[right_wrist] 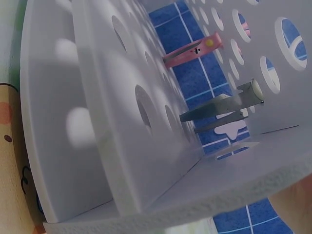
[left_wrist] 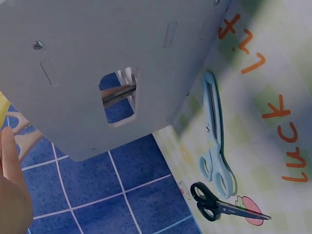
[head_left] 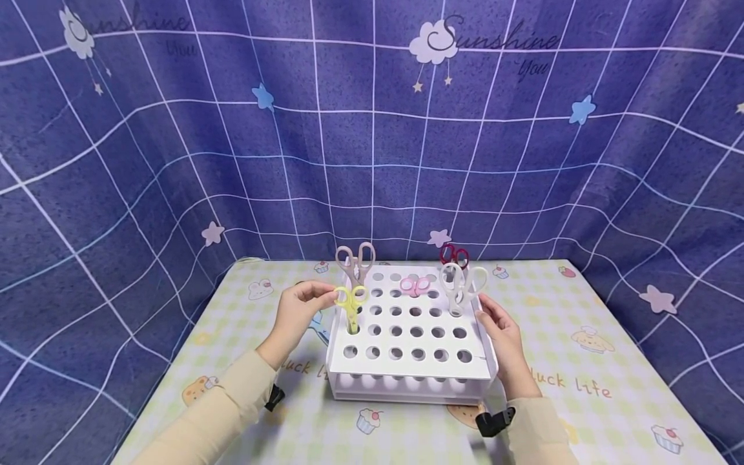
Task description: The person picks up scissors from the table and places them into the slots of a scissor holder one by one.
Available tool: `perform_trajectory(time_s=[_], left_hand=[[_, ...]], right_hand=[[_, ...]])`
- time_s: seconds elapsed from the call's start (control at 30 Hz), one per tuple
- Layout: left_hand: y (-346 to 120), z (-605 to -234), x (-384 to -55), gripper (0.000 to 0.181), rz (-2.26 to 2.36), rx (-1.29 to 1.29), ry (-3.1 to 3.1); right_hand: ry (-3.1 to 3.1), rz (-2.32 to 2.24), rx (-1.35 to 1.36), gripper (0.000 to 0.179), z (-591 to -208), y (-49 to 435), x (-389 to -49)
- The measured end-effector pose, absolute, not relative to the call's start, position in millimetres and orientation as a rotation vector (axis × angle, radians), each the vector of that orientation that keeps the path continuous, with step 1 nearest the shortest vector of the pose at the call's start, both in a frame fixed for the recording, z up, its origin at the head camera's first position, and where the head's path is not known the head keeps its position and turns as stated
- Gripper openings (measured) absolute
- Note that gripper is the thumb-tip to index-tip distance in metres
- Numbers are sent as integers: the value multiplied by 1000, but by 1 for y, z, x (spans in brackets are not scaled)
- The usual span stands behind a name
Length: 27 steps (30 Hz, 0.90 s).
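My left hand [head_left: 296,313] pinches the handle of yellow scissors [head_left: 351,307] between thumb and fingers. Their blades point down into a hole at the left side of a white rack [head_left: 407,368] with rows of round holes. Against the rack's right side rests my right hand [head_left: 504,336], its fingers not curled round anything I can see. Dusty-pink scissors [head_left: 356,261], small pink scissors [head_left: 414,285], dark red scissors [head_left: 454,256] and white scissors [head_left: 461,284] also stand in the rack, handles up. Between the shelves, a pink blade cover [right_wrist: 195,51] and a grey blade [right_wrist: 224,105] show.
Left of the rack, light blue scissors [left_wrist: 215,136] and black scissors [left_wrist: 226,207] lie on the table. A checked cloth [head_left: 581,342] with cartoon prints covers the tabletop. Blue gridded curtains [head_left: 372,129] close off the back and sides.
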<state>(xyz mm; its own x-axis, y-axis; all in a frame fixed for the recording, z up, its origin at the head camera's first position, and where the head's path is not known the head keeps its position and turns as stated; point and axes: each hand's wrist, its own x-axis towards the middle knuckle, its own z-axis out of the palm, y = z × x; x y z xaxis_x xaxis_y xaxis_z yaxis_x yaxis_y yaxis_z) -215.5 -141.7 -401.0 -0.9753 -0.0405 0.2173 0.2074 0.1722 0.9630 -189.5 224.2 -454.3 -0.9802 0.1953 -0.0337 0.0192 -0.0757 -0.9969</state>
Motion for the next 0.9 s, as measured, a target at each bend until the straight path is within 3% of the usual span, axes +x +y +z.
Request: perform_trajectory(time_s=[0.47, 0.9], left_hand=[[-147, -408, -211, 17, -1632, -290, -2390], [-148, -413, -208, 15, -1551, -243, -2425]], right_hand=[[-2024, 2223, -225, 47, -454, 223, -189], [-2059, 2190, -231, 48, -454, 223, -188]])
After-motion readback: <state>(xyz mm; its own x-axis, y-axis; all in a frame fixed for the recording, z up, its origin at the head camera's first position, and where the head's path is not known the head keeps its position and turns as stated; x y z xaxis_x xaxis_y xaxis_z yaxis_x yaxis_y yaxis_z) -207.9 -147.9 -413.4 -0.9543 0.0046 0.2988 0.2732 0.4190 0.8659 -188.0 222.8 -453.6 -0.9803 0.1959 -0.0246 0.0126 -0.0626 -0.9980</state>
